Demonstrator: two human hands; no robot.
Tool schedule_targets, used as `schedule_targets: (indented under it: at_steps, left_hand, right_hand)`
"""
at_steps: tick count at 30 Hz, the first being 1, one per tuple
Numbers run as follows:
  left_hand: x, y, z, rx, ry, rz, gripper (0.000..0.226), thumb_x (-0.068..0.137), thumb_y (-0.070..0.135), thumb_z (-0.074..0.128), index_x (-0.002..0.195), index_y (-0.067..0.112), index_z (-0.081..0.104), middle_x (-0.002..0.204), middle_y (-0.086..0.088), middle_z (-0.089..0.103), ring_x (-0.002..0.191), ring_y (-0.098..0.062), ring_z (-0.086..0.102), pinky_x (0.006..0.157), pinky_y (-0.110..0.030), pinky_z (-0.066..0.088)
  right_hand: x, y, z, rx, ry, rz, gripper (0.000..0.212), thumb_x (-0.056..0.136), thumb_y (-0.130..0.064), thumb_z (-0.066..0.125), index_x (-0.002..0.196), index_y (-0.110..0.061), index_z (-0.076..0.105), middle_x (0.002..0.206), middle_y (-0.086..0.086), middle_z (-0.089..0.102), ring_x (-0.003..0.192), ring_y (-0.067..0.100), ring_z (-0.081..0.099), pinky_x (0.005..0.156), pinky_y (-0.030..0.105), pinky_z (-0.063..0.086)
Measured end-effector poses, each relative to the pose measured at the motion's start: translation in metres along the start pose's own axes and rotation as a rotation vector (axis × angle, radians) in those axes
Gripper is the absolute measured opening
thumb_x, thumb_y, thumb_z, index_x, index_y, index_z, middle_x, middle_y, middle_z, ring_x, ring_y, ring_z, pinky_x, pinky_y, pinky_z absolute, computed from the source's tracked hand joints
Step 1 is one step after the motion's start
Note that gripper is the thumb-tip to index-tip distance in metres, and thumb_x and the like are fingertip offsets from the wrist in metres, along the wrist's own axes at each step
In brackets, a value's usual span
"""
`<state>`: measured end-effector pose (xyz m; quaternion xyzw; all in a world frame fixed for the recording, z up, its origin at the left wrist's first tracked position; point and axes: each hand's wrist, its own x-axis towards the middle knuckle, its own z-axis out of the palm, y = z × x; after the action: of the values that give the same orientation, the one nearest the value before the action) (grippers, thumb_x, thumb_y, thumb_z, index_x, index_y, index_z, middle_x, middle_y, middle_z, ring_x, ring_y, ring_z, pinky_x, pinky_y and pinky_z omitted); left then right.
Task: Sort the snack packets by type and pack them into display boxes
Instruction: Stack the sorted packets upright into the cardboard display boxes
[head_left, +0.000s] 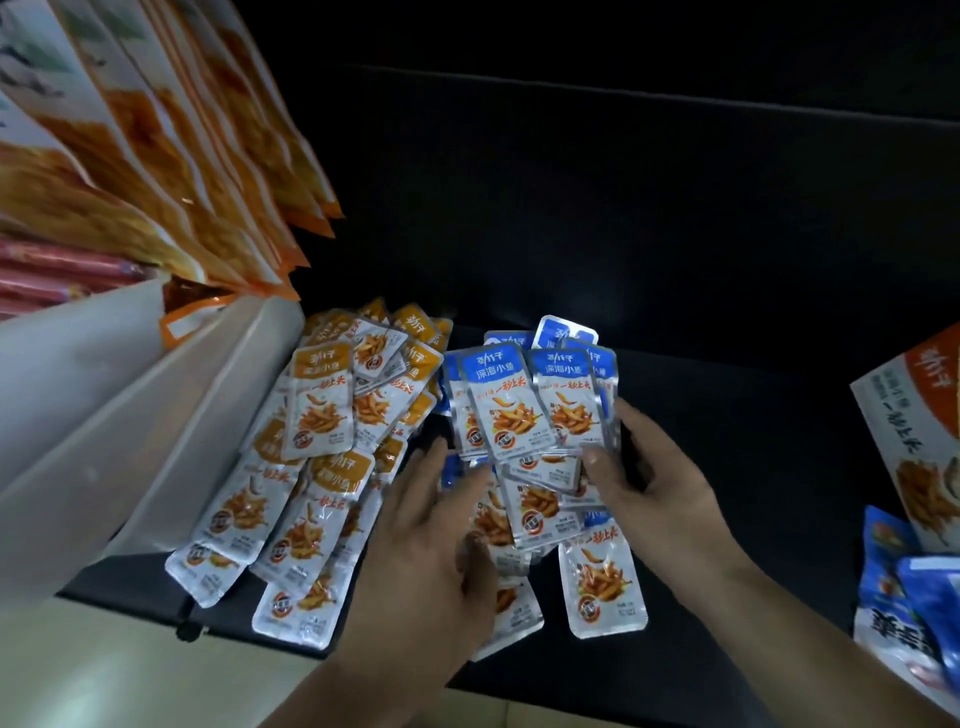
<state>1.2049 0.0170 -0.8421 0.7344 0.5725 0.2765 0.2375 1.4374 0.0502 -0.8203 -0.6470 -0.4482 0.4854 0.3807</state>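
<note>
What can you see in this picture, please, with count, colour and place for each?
orange-topped silver foil snack packets: many, orange and silver, piled left of centre
blue-topped silver foil snack packets: many, blue and silver, fanned at centre
large orange hanging bags: several, orange, upper left
white plastic panels: several, white, left edge
orange-and-white cardboard display box: one, orange and white, right edge
blue plastic bags: at least two, blue, lower right
black surface: one, black, beneath the packets
left hand: one, touching the blue-topped fan
right hand: one, gripping the fan's right side

Single head-worn view, wide-angle, looking forward-down, close over dark surface (675, 260) at arm's reach.
</note>
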Motion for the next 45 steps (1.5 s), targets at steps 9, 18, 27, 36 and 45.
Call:
schedule_targets:
  at_steps: [9, 18, 27, 36, 45]
  left_hand:
    - [-0.012, -0.002, 0.006, 0.239, -0.351, 0.085, 0.084, 0.089, 0.034, 0.05, 0.16, 0.055, 0.009, 0.171, 0.015, -0.021, 0.159, -0.022, -0.017, 0.127, -0.057, 0.013]
    - [0.051, 0.006, -0.022, 0.057, 0.158, 0.082, 0.023, 0.1, 0.034, 0.053, 0.113, 0.022, 0.066, 0.131, 0.004, 0.052, 0.116, -0.019, 0.059, 0.087, -0.037, 0.056]
    - [0.116, 0.022, 0.013, 0.381, -0.25, -0.092, 0.059, 0.103, 0.047, 0.046, 0.159, 0.036, 0.03, 0.171, -0.004, 0.022, 0.157, -0.037, 0.013, 0.123, -0.054, 0.03]
    - [0.091, 0.014, 0.022, 0.178, -0.18, -0.025, 0.071, 0.1, 0.036, 0.056, 0.163, 0.026, 0.024, 0.173, -0.005, 0.013, 0.161, -0.025, 0.001, 0.129, -0.047, 0.022]
    - [0.1, 0.009, 0.016, 0.066, -0.226, -0.112, 0.096, 0.087, 0.045, 0.062, 0.166, 0.027, 0.011, 0.163, 0.009, 0.026, 0.153, -0.016, 0.024, 0.118, -0.04, 0.04]
  right_hand:
    - [-0.029, 0.003, 0.022, -0.026, -0.076, 0.116, 0.038, 0.098, -0.02, 0.068, 0.11, -0.054, 0.058, 0.104, -0.047, 0.063, 0.097, -0.027, 0.057, 0.069, -0.002, 0.044]
    - [0.007, -0.016, 0.011, 0.016, 0.167, 0.101, 0.023, 0.096, -0.05, 0.063, 0.119, -0.052, 0.062, 0.123, -0.014, 0.067, 0.099, 0.004, 0.072, 0.08, 0.03, 0.062]
    - [0.053, -0.008, 0.022, -0.126, 0.099, 0.07, 0.057, 0.09, -0.062, 0.065, 0.144, -0.055, 0.046, 0.146, -0.016, 0.052, 0.116, 0.007, 0.064, 0.087, 0.028, 0.056]
    - [0.049, 0.011, 0.014, -0.314, 0.068, -0.033, 0.065, 0.087, -0.057, 0.071, 0.147, -0.048, 0.048, 0.159, -0.018, 0.035, 0.14, 0.004, 0.043, 0.106, 0.029, 0.047]
    - [0.041, 0.008, 0.012, -0.457, 0.099, -0.091, 0.059, 0.088, -0.047, 0.076, 0.144, -0.043, 0.055, 0.156, -0.012, 0.038, 0.113, -0.01, 0.042, 0.078, 0.0, 0.032]
